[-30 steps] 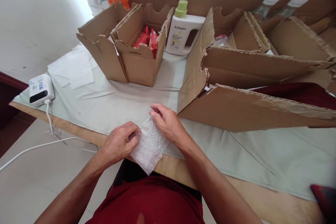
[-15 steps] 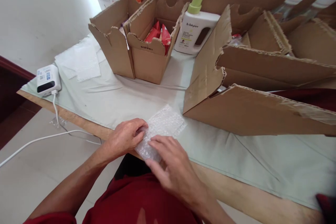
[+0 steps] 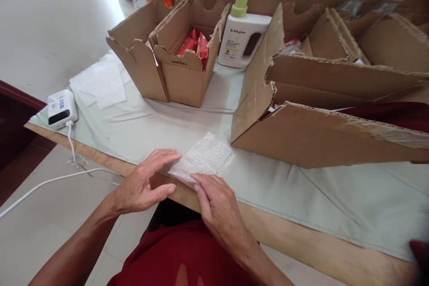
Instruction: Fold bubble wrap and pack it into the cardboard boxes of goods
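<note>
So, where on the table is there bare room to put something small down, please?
Bare cloth shows between the left boxes and the bubble wrap, and right of the wrap, in front of the big box. Crowded: the back, with detergent between boxes, and the wrap's near side, with left hand and right hand.

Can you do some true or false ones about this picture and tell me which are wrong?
1. The right hand touches the bubble wrap. True.
2. The left hand is a tight fist. False: the left hand is open, thumb apart.
3. The white bottle has a green cap. True.
4. The red packets lie on the floor. False: the red packets are in a cardboard box.
5. A white cable plugs into the white gadget. True.
</note>
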`<move>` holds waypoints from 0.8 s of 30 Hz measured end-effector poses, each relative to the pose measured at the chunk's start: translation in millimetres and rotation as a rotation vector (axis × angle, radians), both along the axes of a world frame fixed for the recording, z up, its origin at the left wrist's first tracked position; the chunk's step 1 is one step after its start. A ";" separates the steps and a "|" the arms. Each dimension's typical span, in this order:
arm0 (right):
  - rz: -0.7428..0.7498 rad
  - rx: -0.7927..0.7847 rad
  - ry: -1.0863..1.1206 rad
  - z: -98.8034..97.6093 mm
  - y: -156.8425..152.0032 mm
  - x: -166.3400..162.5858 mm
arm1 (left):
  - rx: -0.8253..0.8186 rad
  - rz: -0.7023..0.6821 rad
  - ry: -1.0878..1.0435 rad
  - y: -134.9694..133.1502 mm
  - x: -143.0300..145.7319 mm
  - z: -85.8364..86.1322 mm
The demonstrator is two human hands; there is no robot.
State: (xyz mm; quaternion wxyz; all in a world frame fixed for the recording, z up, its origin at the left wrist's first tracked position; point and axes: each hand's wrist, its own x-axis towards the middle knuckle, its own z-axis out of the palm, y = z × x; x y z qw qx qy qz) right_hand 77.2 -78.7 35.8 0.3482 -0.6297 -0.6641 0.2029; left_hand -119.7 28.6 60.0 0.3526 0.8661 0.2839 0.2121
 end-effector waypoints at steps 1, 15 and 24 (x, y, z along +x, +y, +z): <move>-0.014 -0.038 0.048 1.1 2.5 3.1 | -0.008 0.001 -0.005 0.5 0.2 -2.0; -0.043 0.166 -0.390 9.3 -2.3 13.1 | 0.074 0.136 0.132 19.5 45.3 -28.2; -0.008 0.118 -0.152 2.1 16.9 23.4 | -0.005 -0.020 -0.033 9.6 26.6 -15.3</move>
